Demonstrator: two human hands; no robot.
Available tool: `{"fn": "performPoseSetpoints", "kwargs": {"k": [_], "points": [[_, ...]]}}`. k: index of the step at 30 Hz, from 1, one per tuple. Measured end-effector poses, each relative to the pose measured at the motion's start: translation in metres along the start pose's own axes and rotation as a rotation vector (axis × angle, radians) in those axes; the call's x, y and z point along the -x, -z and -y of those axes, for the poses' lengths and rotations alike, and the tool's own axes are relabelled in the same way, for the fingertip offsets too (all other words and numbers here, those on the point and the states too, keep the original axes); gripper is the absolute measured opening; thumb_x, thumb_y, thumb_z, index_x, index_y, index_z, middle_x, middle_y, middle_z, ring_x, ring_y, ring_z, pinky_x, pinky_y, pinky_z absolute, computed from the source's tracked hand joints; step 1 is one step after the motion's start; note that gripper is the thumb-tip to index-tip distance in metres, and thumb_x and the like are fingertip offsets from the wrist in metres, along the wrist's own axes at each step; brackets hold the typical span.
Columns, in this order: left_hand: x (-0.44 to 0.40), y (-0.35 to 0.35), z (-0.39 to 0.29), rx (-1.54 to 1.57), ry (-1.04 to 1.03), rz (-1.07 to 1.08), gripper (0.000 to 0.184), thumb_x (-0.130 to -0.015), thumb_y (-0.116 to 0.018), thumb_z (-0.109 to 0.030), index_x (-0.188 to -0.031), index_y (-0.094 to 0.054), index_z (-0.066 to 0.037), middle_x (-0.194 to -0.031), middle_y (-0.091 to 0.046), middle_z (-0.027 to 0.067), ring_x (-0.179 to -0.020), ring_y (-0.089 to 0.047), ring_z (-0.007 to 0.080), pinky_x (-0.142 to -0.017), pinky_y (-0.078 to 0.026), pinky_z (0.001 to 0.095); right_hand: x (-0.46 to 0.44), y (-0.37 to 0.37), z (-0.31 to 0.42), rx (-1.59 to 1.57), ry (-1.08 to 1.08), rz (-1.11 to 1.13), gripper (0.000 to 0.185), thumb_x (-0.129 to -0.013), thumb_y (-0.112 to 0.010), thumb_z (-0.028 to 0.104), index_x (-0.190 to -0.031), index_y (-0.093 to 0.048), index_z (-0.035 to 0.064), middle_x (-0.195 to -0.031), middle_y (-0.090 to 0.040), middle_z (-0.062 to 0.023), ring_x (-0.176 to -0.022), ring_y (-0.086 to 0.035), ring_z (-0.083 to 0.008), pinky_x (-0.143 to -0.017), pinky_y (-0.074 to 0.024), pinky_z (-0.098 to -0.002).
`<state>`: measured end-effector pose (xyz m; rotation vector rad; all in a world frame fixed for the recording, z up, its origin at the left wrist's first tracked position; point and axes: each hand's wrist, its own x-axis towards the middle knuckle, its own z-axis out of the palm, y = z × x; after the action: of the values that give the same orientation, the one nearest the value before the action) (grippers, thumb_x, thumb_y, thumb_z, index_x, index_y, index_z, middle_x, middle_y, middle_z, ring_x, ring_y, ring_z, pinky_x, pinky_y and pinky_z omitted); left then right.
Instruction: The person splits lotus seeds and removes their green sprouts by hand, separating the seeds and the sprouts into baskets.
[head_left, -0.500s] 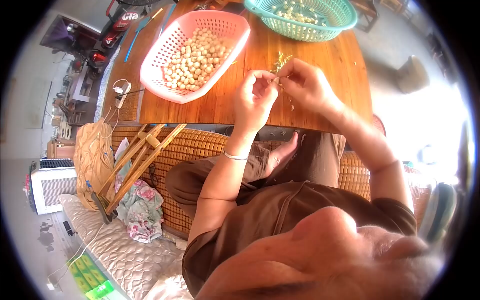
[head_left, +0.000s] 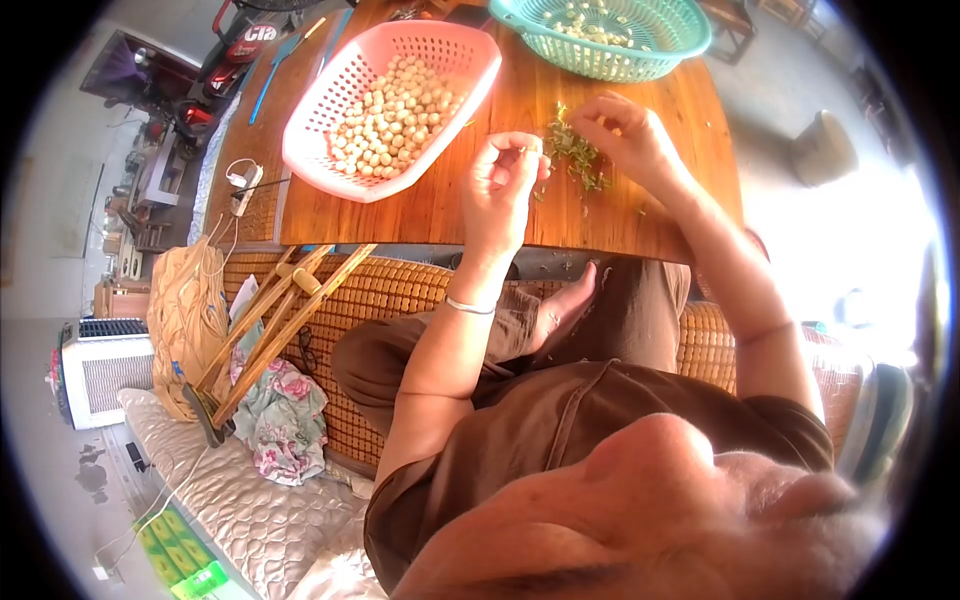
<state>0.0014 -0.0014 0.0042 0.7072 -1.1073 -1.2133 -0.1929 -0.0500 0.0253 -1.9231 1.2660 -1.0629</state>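
My left hand [head_left: 500,190] is raised over the wooden table [head_left: 640,220], thumb and fingers closed in a pinch. A small pale piece, apparently a lotus seed, shows at the fingertips. Apart from it, my right hand [head_left: 640,145] hovers above the table with its fingertips drawn together. Whether anything is between them I cannot make out. Below and between the hands lies a loose pile of green sprout bits [head_left: 575,160]. To the left stands a pink basket [head_left: 455,50] of round cream-coloured seeds, which look like lotus seeds.
At the table's far edge, a teal basket [head_left: 600,60] holds pale split pieces. A blue-handled tool [head_left: 268,85] and a white power strip [head_left: 242,195] are at the left. Wooden folding legs [head_left: 290,310] and a floral cloth [head_left: 285,420] rest on the beaded seat.
My hands met at the fingertips before; now they are apart. The right moved up and right, the left slightly left. More of the green pile is uncovered.
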Motion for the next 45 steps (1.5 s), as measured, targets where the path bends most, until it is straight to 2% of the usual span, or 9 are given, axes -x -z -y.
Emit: {"fn": "performPoseSetpoints", "kwargs": {"k": [14,21,24,28,32,36,40,42,45], "points": [[-0.040,-0.016,-0.033,-0.304,-0.242,0.036,0.006,-0.095,-0.063,-0.007,-0.099,-0.065,-0.003,-0.083,-0.067,0.0017,-0.071,-0.062,0.0066,-0.065,-0.050,0.0210,-0.003,-0.002,-0.010,-0.023,-0.052,-0.124,0.018,-0.092,-0.062,0.016,-0.105,-0.068,0.0055,-0.084,-0.070,-0.0089,-0.068,-0.065,-0.0167,-0.066,-0.0527,-0.0310],[-0.141,-0.059,-0.054,-0.821,-0.556,0.148,0.016,-0.094,-0.060,-0.016,-0.094,-0.067,-0.001,-0.086,-0.071,0.0161,-0.074,-0.069,0.0252,-0.069,-0.053,0.0349,0.000,-0.003,-0.006,0.015,0.067,-0.159,0.013,-0.090,-0.065,0.014,-0.098,-0.067,0.0034,-0.080,-0.068,-0.0122,-0.068,-0.065,-0.0204,-0.065,-0.0519,-0.0315],[-0.174,-0.066,-0.043,-0.930,-0.468,0.259,0.027,-0.086,-0.071,-0.019,-0.108,-0.069,-0.003,-0.094,-0.073,0.0164,-0.088,-0.071,0.0284,-0.081,-0.055,0.0370,-0.001,-0.003,-0.013,0.041,0.149,-0.185,0.011,-0.089,-0.066,0.011,-0.097,-0.065,0.0031,-0.084,-0.067,-0.0126,-0.069,-0.065,-0.0233,-0.064,-0.0514,-0.0322],[-0.189,-0.052,-0.048,-1.002,-0.585,0.323,0.024,-0.092,-0.061,-0.024,-0.094,-0.070,-0.002,-0.081,-0.069,0.0174,-0.074,-0.068,0.0308,-0.070,-0.051,0.0399,-0.003,-0.002,-0.015,0.062,0.251,-0.214,0.011,-0.088,-0.064,0.008,-0.098,-0.065,0.0035,-0.090,-0.066,-0.0126,-0.071,-0.063,-0.0265,-0.063,-0.0507,-0.0335],[-0.171,0.001,-0.108,-1.142,-0.402,0.149,0.036,-0.098,-0.052,-0.035,-0.095,-0.066,-0.001,-0.082,-0.069,0.0157,-0.078,-0.067,0.0300,-0.070,-0.050,0.0423,-0.003,0.000,-0.018,-0.037,0.132,-0.188,0.011,-0.095,-0.052,0.012,-0.099,-0.057,0.0023,-0.085,-0.063,-0.0173,-0.075,-0.061,-0.0365,-0.069,-0.0489,-0.0420],[-0.153,0.075,-0.141,-1.450,-0.435,-0.091,0.039,-0.101,-0.042,-0.032,-0.091,-0.064,-0.001,-0.093,-0.067,0.0248,-0.088,-0.065,0.0440,-0.079,-0.050,0.0503,-0.002,-0.005,-0.031,0.081,0.153,-0.194,0.010,-0.096,-0.049,0.010,-0.098,-0.054,0.0020,-0.082,-0.062,-0.0195,-0.079,-0.060,-0.0400,-0.072,-0.0481,-0.0443],[-0.139,0.143,-0.145,-1.499,-0.336,-0.122,0.032,-0.099,-0.045,-0.028,-0.094,-0.064,-0.002,-0.094,-0.068,0.0236,-0.091,-0.065,0.0421,-0.080,-0.050,0.0499,-0.005,-0.005,-0.020,0.202,0.080,-0.143,0.009,-0.094,-0.051,0.009,-0.099,-0.055,0.0026,-0.081,-0.062,-0.0195,-0.077,-0.061,-0.0379,-0.069,-0.0484,-0.0429],[-0.125,0.154,-0.140,-1.584,-0.165,-0.133,0.023,-0.097,-0.048,-0.021,-0.092,-0.066,-0.007,-0.089,-0.069,0.0168,-0.085,-0.067,0.0331,-0.076,-0.051,0.0420,-0.003,-0.011,-0.018,0.052,0.350,-0.328,0.009,-0.096,-0.054,0.008,-0.103,-0.058,0.0046,-0.077,-0.062,-0.0114,-0.070,-0.062,-0.0221,-0.063,-0.0487,-0.0345],[-0.117,0.158,-0.139,-1.608,-0.207,0.004,0.018,-0.093,-0.050,-0.014,-0.090,-0.067,-0.008,-0.092,-0.069,0.0163,-0.088,-0.067,0.0333,-0.079,-0.051,0.0424,0.001,-0.007,-0.018,0.082,0.238,-0.226,0.012,-0.091,-0.055,0.006,-0.103,-0.058,0.0042,-0.081,-0.064,-0.0148,-0.074,-0.064,-0.0325,-0.067,-0.0511,-0.0381]]}}
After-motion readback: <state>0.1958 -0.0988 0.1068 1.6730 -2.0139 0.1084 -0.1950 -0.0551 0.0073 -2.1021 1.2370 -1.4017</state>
